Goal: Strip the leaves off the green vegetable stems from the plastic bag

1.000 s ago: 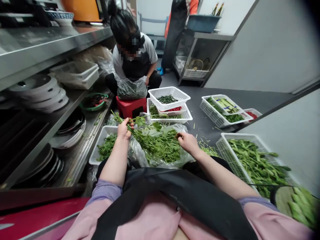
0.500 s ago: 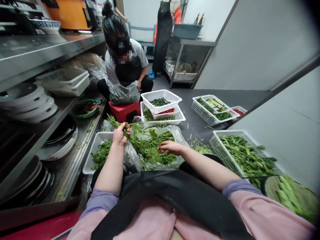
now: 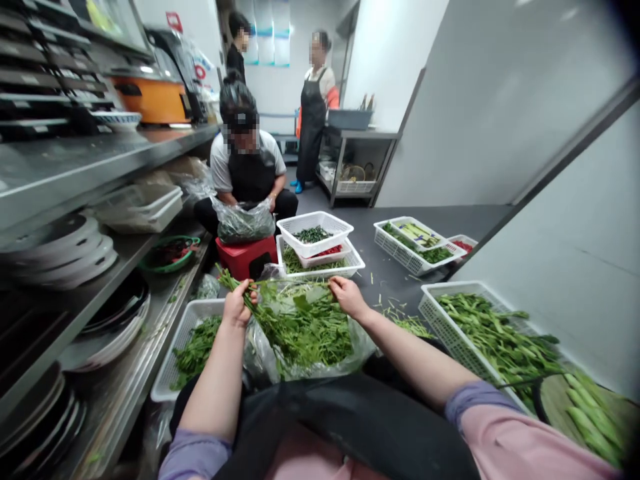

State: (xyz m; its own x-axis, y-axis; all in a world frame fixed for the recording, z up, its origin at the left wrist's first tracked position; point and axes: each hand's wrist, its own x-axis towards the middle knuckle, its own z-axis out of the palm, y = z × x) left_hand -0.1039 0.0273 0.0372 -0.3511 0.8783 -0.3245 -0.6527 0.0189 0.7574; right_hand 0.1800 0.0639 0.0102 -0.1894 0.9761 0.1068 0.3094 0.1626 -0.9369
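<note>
My left hand (image 3: 241, 303) is closed round a bunch of green stems (image 3: 231, 281), whose leafy ends spread to the right over the open bag. My right hand (image 3: 345, 293) pinches the right end of a thin stem (image 3: 295, 281) that stretches across between both hands. Below them, leafy greens (image 3: 315, 337) fill a clear plastic bag (image 3: 363, 343) in front of my apron. Beside my left forearm, a white basket (image 3: 163, 367) holds more leafy greens (image 3: 197, 347).
A person (image 3: 245, 160) sits opposite, holding a plastic bag over a red stool (image 3: 245, 259). White baskets (image 3: 357, 263) stand beyond my hands. Another basket (image 3: 435, 303) of greens is at the right. Metal shelving (image 3: 120, 160) runs along the left. Two people stand at the back.
The view has tilted up. My right hand has moved up and away from the greens in the bag and now pinches the thin stem. My left hand still grips the bunch.
</note>
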